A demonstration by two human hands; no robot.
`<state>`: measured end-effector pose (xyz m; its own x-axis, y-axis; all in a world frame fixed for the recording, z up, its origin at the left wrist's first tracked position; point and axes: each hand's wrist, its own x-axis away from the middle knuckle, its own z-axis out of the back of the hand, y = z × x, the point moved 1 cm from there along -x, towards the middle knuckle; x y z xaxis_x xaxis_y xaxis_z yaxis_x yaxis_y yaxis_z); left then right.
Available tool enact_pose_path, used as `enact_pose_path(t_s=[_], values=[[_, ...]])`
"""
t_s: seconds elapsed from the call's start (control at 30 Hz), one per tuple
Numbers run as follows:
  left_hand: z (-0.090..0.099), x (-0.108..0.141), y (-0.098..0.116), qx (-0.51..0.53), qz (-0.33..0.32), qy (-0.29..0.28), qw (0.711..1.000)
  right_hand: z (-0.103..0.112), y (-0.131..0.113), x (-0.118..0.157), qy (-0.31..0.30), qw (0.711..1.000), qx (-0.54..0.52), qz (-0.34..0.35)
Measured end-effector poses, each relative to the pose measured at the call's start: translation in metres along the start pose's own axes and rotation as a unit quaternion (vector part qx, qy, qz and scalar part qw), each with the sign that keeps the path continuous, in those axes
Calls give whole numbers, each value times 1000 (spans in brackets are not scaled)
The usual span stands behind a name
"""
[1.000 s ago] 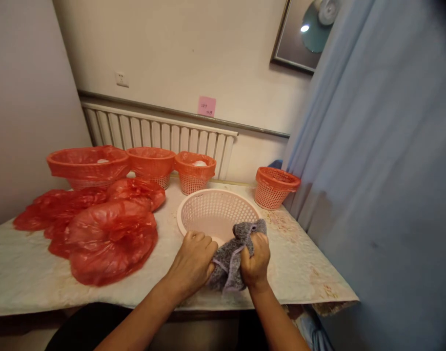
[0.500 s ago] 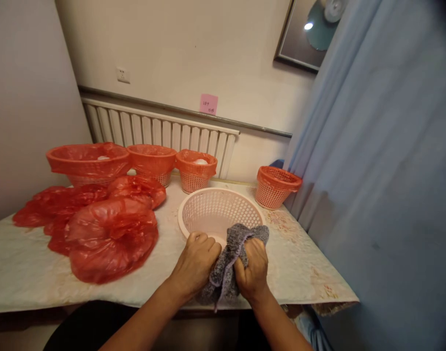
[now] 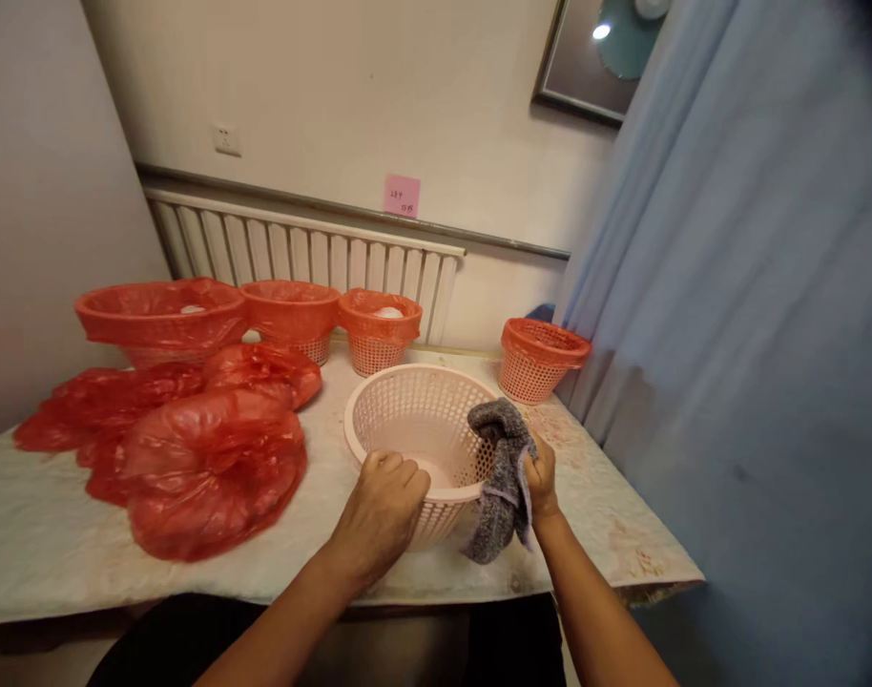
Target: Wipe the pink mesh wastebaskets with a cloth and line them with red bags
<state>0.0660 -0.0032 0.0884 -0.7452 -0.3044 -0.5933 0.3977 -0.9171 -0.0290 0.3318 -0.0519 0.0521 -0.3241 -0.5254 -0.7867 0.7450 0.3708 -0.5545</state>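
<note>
By the front edge of the table, I've the left hand curled on the pink basket, fingertips hidden; the right hand grips gray cloth, which covers its fingers.

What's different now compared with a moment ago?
The right hand has carried the grey cloth rightward and slightly away, to the pink basket's right side. Nothing was let go. The left hand still grips the near rim; the red bags stayed put.
</note>
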Motion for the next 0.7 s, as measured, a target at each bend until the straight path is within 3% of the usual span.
enact_pose_path(t_s=[0.2, 0.43, 0.57, 0.7], values=[[9, 2, -8, 8, 22, -24, 999, -10, -16, 10, 42, 999, 26, 21], [11, 4, 0, 13, 22, -38, 999, -34, -92, 30, 52, 981, 178, 63], [10, 10, 0, 44, 7, -19, 999, -58, -134, 49, 24, 970, 218, 106], [12, 16, -7, 60, 6, -7, 998, -67, -146, 55, -24, 966, 208, 149]])
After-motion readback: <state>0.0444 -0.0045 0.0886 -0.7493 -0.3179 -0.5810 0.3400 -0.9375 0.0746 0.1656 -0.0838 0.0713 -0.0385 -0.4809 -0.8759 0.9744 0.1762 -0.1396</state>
